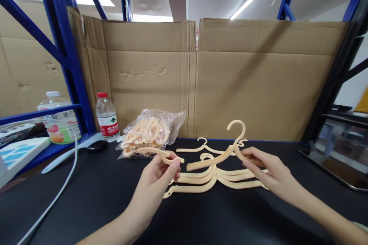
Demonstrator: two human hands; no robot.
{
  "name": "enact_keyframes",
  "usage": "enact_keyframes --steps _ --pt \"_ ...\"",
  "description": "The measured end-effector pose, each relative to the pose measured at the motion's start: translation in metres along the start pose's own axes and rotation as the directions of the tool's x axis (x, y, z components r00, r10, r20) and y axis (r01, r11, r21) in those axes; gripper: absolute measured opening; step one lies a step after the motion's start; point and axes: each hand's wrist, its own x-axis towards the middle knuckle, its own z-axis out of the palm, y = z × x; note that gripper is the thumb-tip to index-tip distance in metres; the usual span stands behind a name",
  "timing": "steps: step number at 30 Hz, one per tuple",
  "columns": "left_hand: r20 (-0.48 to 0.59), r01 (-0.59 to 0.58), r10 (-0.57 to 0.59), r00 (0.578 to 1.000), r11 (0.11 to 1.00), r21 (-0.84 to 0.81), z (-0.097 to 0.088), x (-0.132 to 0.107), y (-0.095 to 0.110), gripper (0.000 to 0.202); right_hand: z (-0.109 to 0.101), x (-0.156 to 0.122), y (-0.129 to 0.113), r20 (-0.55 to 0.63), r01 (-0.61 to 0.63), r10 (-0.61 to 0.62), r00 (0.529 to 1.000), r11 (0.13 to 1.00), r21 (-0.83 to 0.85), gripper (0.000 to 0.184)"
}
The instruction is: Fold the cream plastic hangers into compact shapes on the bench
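Left hand (pixel 153 180): thumb and forefinger pinch one loose piece (pixel 153 151), other fingers curled in. Right hand (pixel 273 172): thumb and fingers pinch the near arm of a hanger (pixel 215 159), hook up, far arm pointing at the left hand. Piece and hanger are both held up over the black table (pixel 201 222), apart from each other.

To do it well, I'd say: hold the hanger close to its hook joint so it can't swivel, turn the piece until the ends face squarely, then push straight. Don't bend it; the plastic looks thin.

Count: 1 piece, 1 hanger in hand. Stack (pixel 198 188) on the table behind: looks like 3, overlapped. Back row (pixel 191 149): 2 hooks show. Bag (pixel 149 134): 1, contents uncountable. Bottles: 2, red-capped (pixel 107 120) and white-capped (pixel 64 124).
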Motion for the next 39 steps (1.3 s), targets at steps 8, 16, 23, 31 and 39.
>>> enact_keyframes --steps 8,16,23,31,39 --pt "0.040 0.115 -0.113 0.993 0.992 -0.060 -0.004 0.002 -0.003 0.029 0.003 -0.009 -0.003 -0.171 0.017 -0.018 0.985 1.000 -0.008 0.017" --pt "0.098 0.169 -0.147 0.984 0.946 -0.277 0.004 0.000 0.008 0.015 0.009 -0.015 -0.002 -0.234 0.054 -0.069 0.970 0.996 -0.068 0.013" --pt "0.076 0.127 -0.110 0.991 0.954 -0.270 0.003 -0.002 0.008 0.016 0.012 -0.016 -0.006 -0.232 0.084 -0.112 0.966 0.988 -0.126 0.012" --pt "-0.027 0.224 -0.233 0.972 0.958 -0.179 -0.002 -0.001 0.004 0.020 0.014 -0.015 -0.008 -0.200 0.093 -0.122 0.972 0.984 -0.149 0.010" --pt "0.063 0.322 -0.316 0.947 0.939 -0.120 0.000 0.000 0.003 0.030 0.016 -0.016 -0.007 -0.129 0.053 -0.068 0.989 0.992 -0.118 0.017"
